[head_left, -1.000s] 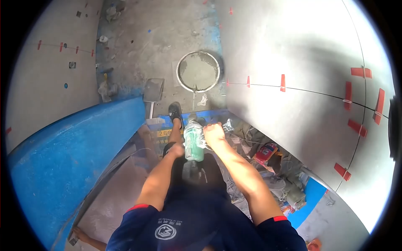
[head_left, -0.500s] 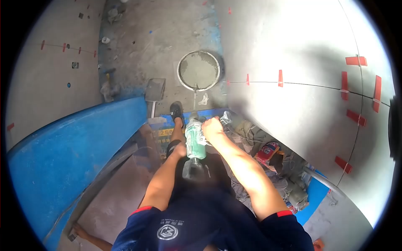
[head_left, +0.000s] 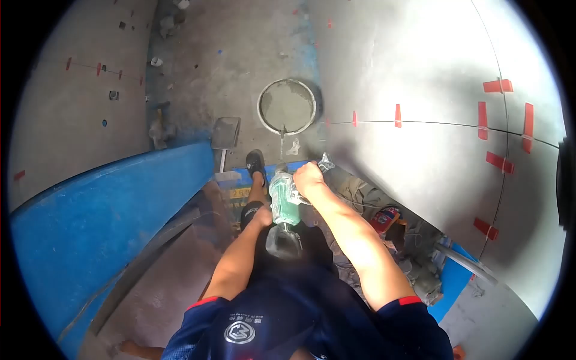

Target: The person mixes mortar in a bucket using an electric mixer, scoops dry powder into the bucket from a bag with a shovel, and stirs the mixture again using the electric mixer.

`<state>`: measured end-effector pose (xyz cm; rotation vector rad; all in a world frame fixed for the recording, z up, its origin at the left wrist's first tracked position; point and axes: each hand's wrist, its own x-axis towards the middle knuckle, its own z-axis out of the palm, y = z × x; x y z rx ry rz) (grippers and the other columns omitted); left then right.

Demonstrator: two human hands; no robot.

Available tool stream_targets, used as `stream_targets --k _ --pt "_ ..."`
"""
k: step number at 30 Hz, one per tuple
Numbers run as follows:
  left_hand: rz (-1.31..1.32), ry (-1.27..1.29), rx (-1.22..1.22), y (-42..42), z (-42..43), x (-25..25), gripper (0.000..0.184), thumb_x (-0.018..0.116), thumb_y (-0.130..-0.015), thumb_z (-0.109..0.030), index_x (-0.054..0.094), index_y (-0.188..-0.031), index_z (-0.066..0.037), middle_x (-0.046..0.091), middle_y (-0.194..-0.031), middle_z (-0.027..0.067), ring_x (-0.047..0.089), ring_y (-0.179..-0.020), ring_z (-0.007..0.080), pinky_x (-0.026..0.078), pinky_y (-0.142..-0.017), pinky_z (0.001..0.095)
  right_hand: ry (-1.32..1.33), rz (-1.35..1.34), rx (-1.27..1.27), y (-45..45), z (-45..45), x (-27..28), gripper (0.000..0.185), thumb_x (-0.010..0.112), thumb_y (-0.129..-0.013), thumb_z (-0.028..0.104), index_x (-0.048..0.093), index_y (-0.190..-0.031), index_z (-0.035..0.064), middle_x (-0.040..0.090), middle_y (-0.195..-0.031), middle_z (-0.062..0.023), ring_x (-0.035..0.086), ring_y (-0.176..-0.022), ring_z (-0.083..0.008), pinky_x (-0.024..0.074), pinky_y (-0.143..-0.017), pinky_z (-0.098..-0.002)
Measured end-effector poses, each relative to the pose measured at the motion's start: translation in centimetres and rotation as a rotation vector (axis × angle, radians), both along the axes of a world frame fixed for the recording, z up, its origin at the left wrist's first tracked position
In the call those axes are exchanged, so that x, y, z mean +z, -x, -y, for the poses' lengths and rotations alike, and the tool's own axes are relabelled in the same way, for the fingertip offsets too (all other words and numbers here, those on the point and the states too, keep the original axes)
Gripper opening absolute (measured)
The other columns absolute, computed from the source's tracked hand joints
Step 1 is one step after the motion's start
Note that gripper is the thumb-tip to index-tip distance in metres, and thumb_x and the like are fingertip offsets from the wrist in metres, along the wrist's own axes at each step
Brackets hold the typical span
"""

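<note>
In front of my body is a green handheld electric mixer [head_left: 284, 203], its housing smeared with pale mortar. My right hand [head_left: 308, 178] is closed on its side handle, the fingers wrapped round. At the other side of the housing my left hand [head_left: 260, 217] grips the tool, with most of its fingers hidden behind it. The mixer's shaft [head_left: 282, 147] reaches down into a round tub [head_left: 314, 107] on the floor. Wet grey mortar [head_left: 289, 103] fills much of the tub; whatever is at the shaft's lower end is hidden in it.
A flat-bladed shovel [head_left: 226, 132] lies left of the tub. Blue boarding [head_left: 120, 210] borders the left. Bags and debris [head_left: 387, 219] lie at right, below a wall panel with red clips [head_left: 482, 120]. Another person's arm [head_left: 141, 349] shows at lower left.
The view has shifted slightly, so tub and mixer appear a little lower and farther right. Both hands keep their hold. The other person's arm at lower left has moved downward in view.
</note>
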<state>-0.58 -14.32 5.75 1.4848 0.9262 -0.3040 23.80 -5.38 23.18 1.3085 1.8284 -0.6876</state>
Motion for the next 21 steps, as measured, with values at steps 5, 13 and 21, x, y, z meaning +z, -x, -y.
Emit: stream_targets --k 5,13,21 --pt "0.093 -0.048 0.053 0.3 1.3 -1.9 0.053 0.060 -0.085 -0.039 0.060 -0.122 -0.002 0.061 -0.120 0.0254 0.057 -0.115 0.0399 0.045 -0.096 0.0411 -0.018 -0.026 -0.005 -0.7 0.2 0.9 0.025 0.054 -0.091 0.021 0.073 -0.107 0.0164 0.072 -0.109 -0.0016 0.068 -0.101 -0.0199 0.0503 -0.082 -0.0392" --pt "-0.076 -0.131 -0.209 0.1 -1.2 2.0 0.039 0.051 -0.085 -0.033 0.067 -0.109 -0.006 0.057 -0.118 0.0292 0.055 -0.112 0.0416 0.044 -0.097 0.0431 -0.030 -0.033 -0.059 -1.2 0.4 1.9 0.022 0.061 -0.085 0.019 0.074 -0.103 0.0163 0.072 -0.107 -0.0027 0.068 -0.102 -0.0186 0.0507 -0.083 -0.0349" --pt "-0.103 -0.257 -0.598 -0.8 -4.1 5.0 0.030 0.050 -0.082 -0.020 0.071 -0.091 -0.002 0.065 -0.105 0.0249 0.062 -0.101 0.0385 0.048 -0.090 0.0452 -0.028 -0.015 -0.101 -2.1 0.7 2.6 0.026 0.066 -0.080 0.017 0.073 -0.104 0.0165 0.072 -0.106 -0.0036 0.068 -0.102 -0.0193 0.0513 -0.084 -0.0341"
